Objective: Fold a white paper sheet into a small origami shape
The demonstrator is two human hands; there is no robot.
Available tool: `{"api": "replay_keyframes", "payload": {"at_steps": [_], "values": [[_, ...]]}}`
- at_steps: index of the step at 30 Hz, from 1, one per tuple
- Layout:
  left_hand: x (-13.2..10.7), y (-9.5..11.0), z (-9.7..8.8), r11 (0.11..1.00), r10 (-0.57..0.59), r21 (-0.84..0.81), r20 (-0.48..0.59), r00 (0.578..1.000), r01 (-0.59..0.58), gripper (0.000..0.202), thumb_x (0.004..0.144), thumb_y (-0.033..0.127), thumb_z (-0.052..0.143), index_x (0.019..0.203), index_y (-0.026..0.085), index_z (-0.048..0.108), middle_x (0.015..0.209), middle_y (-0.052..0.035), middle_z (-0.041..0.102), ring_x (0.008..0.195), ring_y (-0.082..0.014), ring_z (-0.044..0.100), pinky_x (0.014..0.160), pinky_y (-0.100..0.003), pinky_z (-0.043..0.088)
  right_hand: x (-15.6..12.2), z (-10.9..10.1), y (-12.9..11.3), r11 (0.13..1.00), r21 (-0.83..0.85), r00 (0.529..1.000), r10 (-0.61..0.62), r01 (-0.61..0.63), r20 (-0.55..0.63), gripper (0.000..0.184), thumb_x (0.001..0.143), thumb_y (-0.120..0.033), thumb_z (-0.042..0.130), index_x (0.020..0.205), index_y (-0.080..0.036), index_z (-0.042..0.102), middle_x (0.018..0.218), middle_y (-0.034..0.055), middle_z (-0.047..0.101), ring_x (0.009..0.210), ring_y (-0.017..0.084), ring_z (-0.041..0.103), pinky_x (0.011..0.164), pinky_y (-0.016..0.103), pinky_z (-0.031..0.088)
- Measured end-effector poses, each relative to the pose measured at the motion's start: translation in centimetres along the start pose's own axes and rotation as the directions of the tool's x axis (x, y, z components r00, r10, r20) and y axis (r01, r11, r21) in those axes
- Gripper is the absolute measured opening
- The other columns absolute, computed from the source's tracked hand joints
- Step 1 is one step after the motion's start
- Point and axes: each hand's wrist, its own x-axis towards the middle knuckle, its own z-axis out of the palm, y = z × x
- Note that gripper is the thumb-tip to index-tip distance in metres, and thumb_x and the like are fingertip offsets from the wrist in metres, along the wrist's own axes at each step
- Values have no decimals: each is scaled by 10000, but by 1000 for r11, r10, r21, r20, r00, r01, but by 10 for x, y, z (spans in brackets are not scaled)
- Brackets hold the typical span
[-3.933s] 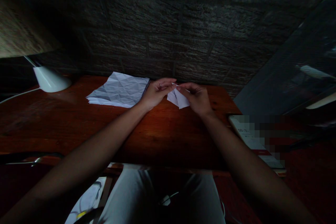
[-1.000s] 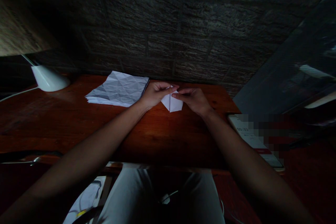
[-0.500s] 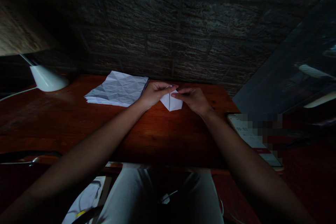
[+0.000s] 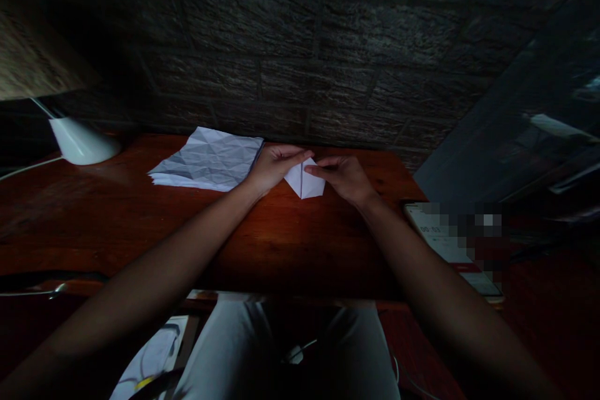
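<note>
A small piece of folded white paper [image 4: 309, 184] is held between both hands just above the wooden table [image 4: 281, 237]. It has a dark slit or crease down its middle and a point toward me. My left hand [image 4: 276, 167] pinches its upper left part, thumb laid across the top. My right hand [image 4: 345, 176] grips the right side, with the thumb on the front face and fingers behind. The far edge of the paper is partly covered by the fingers. Beside my left hand lies a stack of creased white sheets [image 4: 210, 156].
A lamp with a white base [image 4: 84, 140] and a woven shade [image 4: 37, 56] stands at the left. A phone [image 4: 450, 250] showing a timer lies at the right edge, near my right forearm. A dark brick wall [image 4: 290, 44] rises behind the table.
Hardly anything differs. Both hands keep their hold on the folded paper, and the whole view has shifted a few pixels.
</note>
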Motion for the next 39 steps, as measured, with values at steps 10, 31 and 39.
{"api": "replay_keyframes", "payload": {"at_steps": [10, 31, 39], "values": [[1, 1, 1, 998, 10, -53, -34, 999, -12, 278, 698, 459, 888, 815, 212, 833, 876, -55, 817, 849, -200, 722, 783, -321, 543, 0, 0, 0, 1000, 1, 1000, -9, 9, -10, 369, 690, -548, 864, 809, -202, 815, 864, 37, 790, 777, 186, 672, 744, 325, 495], [3, -1, -1, 997, 22, -75, -20, 1000, -23, 305, 684, 469, 905, 850, 223, 833, 920, -51, 821, 899, -202, 729, 840, -340, 549, 0, 0, 1, 1000, 0, 1000, 11, -11, -8, 365, 683, -535, 870, 814, -200, 812, 847, 32, 783, 743, 171, 654, 724, 320, 498], [2, 1, -1, 998, 12, -59, 4, 1000, -12, 347, 707, 530, 884, 857, 220, 844, 928, -64, 827, 867, -201, 727, 814, -333, 547, 0, 0, 1, 1000, 10, 1000, 6, -6, -9, 388, 675, -558, 870, 811, -199, 811, 865, 41, 788, 769, 187, 672, 731, 327, 510]]}}
